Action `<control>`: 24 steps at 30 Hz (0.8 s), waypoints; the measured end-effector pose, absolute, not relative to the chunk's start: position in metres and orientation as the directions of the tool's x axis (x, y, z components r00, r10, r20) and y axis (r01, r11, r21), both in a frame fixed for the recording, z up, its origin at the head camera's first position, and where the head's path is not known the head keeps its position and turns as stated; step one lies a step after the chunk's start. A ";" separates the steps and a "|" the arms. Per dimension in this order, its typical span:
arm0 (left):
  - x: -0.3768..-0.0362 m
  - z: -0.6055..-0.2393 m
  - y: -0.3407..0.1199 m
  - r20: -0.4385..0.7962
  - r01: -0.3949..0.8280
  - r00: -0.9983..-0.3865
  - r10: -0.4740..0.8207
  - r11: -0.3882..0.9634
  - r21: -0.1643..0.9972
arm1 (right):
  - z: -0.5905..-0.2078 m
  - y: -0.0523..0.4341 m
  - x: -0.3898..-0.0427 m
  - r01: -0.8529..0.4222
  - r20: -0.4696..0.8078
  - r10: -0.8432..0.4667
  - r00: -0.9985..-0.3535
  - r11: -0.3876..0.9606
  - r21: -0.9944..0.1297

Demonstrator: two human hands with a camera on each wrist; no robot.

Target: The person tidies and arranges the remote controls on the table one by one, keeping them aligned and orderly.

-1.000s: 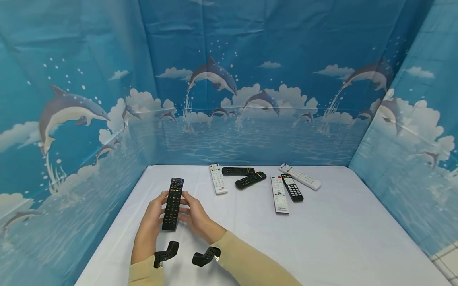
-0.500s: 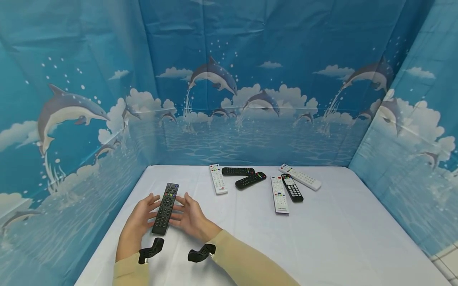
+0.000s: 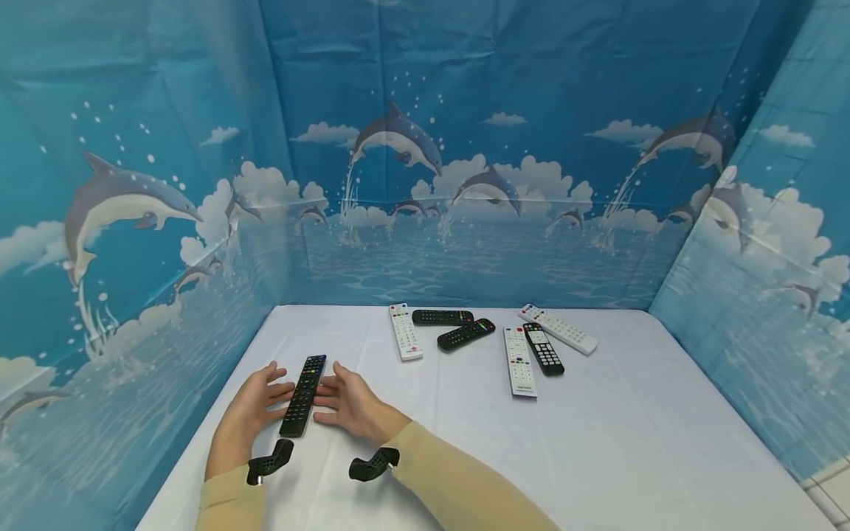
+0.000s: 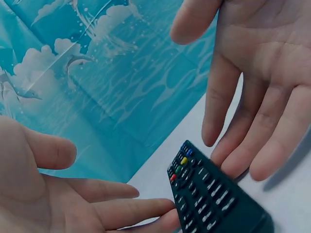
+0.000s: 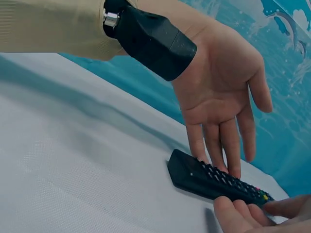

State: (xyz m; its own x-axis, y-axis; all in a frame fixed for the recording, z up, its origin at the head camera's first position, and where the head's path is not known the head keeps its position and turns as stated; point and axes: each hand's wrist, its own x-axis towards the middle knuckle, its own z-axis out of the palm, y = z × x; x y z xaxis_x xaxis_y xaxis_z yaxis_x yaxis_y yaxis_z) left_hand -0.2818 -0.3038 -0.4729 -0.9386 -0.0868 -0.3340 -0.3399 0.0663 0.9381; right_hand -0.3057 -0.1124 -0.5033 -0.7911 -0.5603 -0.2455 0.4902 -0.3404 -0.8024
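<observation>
Black plastic remote control (image 3: 302,395) on the white surface (image 3: 598,450) looks light, stiff, slightly slick; best held by its long edges; left hand (image 3: 249,413) and right hand (image 3: 352,405) flank it, fingers straight, holding nothing

The head view looks forward and down over the whole desk (image 3: 598,442) from some way back. Both wrist views sit low and very close, facing each other across the black remote (image 3: 302,395), which all three views share.
</observation>
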 end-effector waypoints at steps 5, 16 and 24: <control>-0.283 -0.481 -0.308 -0.354 -0.372 -0.922 -0.159 0.100 0.923 | -0.501 -0.110 -0.298 0.464 -0.294 -0.498 -0.816 -0.260 -0.847; -0.289 -0.496 -0.313 -0.312 -0.349 -0.930 -0.194 0.201 0.915 | -0.513 -0.120 -0.295 0.273 -0.235 -0.373 -0.898 -0.052 -0.960; -0.288 -0.502 -0.323 -0.316 -0.352 -0.929 -0.192 0.194 0.916 | -0.521 -0.136 -0.289 0.085 -0.093 -0.242 -0.966 0.042 -0.995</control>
State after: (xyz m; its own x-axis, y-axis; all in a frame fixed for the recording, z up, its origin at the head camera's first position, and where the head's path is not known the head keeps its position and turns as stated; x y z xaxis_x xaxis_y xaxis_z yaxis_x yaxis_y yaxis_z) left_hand -0.2876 -0.3227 -0.5019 -0.9291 -0.1916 -0.3162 -0.3517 0.1940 0.9158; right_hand -0.2887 -0.1359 -0.5207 -0.9659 -0.2416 -0.0926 0.0848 0.0424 -0.9955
